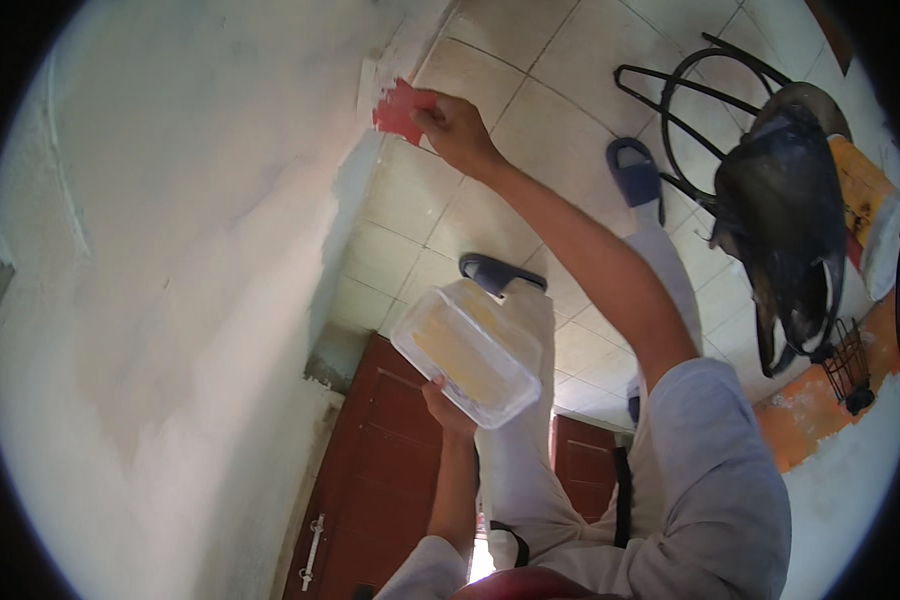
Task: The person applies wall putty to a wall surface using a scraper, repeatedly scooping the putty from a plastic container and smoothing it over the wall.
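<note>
The right hand (pixel 455 125) pinched a flat red plastic scraper (pixel 400 108) against the pale plastered wall (pixel 170 250), its blade pointing left, long axis along the wall. The left hand (pixel 445 405), nearer, clasped a clear rectangular plastic tub of cream paste (pixel 467 352), tilted. Spreading well probably needed even pressure and a shallow blade angle.

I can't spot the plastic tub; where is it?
In the head view's centre, the clear plastic tub is held up by the left hand, below the right hand pressing a red scraper to the wall.

The scraper (pixel 400 110) is red, the tub (pixel 467 352) clear with pale yellow inside. The wall (pixel 170 250) is white, the door (pixel 380 470) reddish brown.
</note>
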Available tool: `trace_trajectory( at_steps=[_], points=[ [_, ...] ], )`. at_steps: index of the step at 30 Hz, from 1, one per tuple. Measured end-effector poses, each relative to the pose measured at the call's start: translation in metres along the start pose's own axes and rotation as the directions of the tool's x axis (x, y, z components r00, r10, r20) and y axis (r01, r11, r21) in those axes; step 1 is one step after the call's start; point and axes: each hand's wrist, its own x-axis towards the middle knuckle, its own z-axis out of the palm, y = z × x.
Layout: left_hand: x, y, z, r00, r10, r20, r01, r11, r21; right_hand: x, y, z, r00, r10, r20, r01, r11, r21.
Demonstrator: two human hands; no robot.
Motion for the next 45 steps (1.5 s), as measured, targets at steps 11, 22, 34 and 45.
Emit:
trace_trajectory(
  at_steps=[11, 22, 34, 45],
  points=[
    [-0.004, 0.041, 0.08, 0.853, 0.426, 0.302, -0.492, 0.849, 0.194, -0.173, -0.201, -0.148, 0.983, 0.156, 0.093, -0.18, 0.895, 0.407],
    [-0.093, 0.041, 0.16, 0.707, 0.544, 0.452, -0.64, 0.764, 0.083, -0.249, -0.326, -0.137, 0.838, 0.084, 0.54, 0.399, 0.581, -0.709],
    [-0.131, 0.019, 0.152, 0.698, 0.621, 0.357, -0.692, 0.714, 0.11, -0.263, -0.289, -0.125, 0.866, -0.039, 0.498, 0.317, 0.813, -0.489],
    [-0.116, 0.019, 0.14, 0.725, 0.551, 0.412, -0.642, 0.758, 0.115, -0.285, -0.304, -0.116, 0.888, 0.099, 0.449, 0.246, 0.723, -0.645]
  ],
)
